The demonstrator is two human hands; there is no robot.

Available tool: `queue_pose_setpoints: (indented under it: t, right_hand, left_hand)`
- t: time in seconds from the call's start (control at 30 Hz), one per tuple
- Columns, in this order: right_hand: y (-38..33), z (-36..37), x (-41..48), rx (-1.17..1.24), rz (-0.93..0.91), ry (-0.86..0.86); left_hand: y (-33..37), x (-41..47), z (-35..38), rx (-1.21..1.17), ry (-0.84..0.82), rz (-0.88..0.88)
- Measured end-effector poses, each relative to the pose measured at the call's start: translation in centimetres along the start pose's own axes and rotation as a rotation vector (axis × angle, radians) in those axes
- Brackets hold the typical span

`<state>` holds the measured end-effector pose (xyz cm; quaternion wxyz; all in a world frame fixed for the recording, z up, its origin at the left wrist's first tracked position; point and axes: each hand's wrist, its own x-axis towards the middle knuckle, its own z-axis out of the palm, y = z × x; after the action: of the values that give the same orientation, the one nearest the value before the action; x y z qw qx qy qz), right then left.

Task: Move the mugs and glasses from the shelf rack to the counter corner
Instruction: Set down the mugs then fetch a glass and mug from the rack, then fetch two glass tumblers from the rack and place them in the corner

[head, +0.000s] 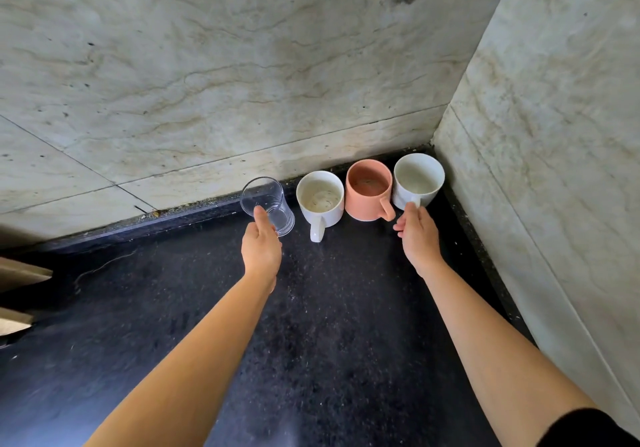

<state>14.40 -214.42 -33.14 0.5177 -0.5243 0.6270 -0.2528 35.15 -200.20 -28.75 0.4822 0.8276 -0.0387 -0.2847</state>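
Observation:
A clear glass [265, 200] stands at the left end of a row along the back wall, and my left hand [261, 249] grips its near side. To its right stand a white mug [321, 200] with its handle toward me and a salmon-pink mug [369, 190]. A second white mug [419, 179] sits deepest in the corner. My right hand [417, 238] holds this mug at its handle, which the fingers hide. All stand upright on the black counter [346, 325].
Marble walls meet at the corner [433, 141] behind the mugs. A brown cardboard-like edge [20, 273] juts in at the far left. The dark counter stretches toward me between my forearms.

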Motion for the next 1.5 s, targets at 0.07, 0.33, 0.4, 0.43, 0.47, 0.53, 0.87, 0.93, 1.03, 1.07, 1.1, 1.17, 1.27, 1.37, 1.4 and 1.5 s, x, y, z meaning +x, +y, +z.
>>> queue_pose_setpoints:
  t: [0.07,0.33,0.4,0.43,0.47,0.53,0.87,0.93,1.03,1.07,1.1,1.17,1.27,1.37,1.4,1.5]
  right_hand:
    - [-0.2,0.1,0.0,-0.023,0.001,-0.006]
    - [-4.2,-1.8,-5.0,-0.27,-0.06,0.137]
    - [-6.5,-1.8,-7.6,-0.314,-0.209,0.085]
    - [-7.7,-1.6,-8.8,-0.333,-0.311,0.055]
    - [-9.2,-1.1,-10.2,-0.343,-0.427,0.029]
    - [-12.4,0.5,-13.0,-0.38,-0.646,-0.014]
    - [-23.0,13.6,-32.1,-0.392,-1.285,-0.354]
    - [-23.6,15.8,-37.0,-0.38,-1.369,-0.417]
    - [-23.6,19.1,-45.7,-0.348,-1.509,-0.501]
    - [-23.3,20.3,-49.0,-0.337,-1.549,-0.531]
    - [-22.8,21.3,-51.8,-0.329,-1.575,-0.561]
    - [-21.2,23.4,-59.2,-0.305,-1.634,-0.637]
    - [-17.7,26.3,-70.8,-0.294,-1.725,-0.732]
    - [-13.2,28.5,-83.8,-0.271,-1.803,-0.862]
    - [-11.6,29.1,-88.1,-0.259,-1.812,-0.921]
    - [-7.6,30.0,-99.9,-0.206,-1.842,-1.096]
  left_hand:
    - [0.2,-0.1,-0.4,0.012,-0.016,0.002]
    - [2.7,-3.4,-5.4,0.399,-0.072,0.217]
    - [4.5,-5.1,-8.1,0.423,-0.008,0.338]
    - [5.4,-6.0,-9.5,0.445,0.038,0.431]
    - [6.2,-7.1,-11.2,0.469,0.098,0.536]
    - [7.1,-9.1,-15.0,0.541,0.228,0.706]
    - [2.5,-18.9,-37.8,0.745,0.735,0.665]
    - [1.1,-21.5,-42.6,0.735,0.809,0.605]
    - [-2.4,-26.3,-50.6,0.748,0.926,0.527]
    - [-3.8,-28.2,-53.3,0.746,0.967,0.497]
    - [-5.2,-29.9,-55.6,0.743,0.997,0.475]
    - [-9.3,-34.3,-60.9,0.737,1.06,0.42]
    - [-16.0,-41.3,-68.7,0.738,1.149,0.343]
    - [-23.4,-49.1,-76.6,0.74,1.243,0.197]
    - [-25.7,-51.8,-79.1,0.753,1.275,0.158]
    - [-31.5,-59.1,-85.0,0.788,1.334,0.02]
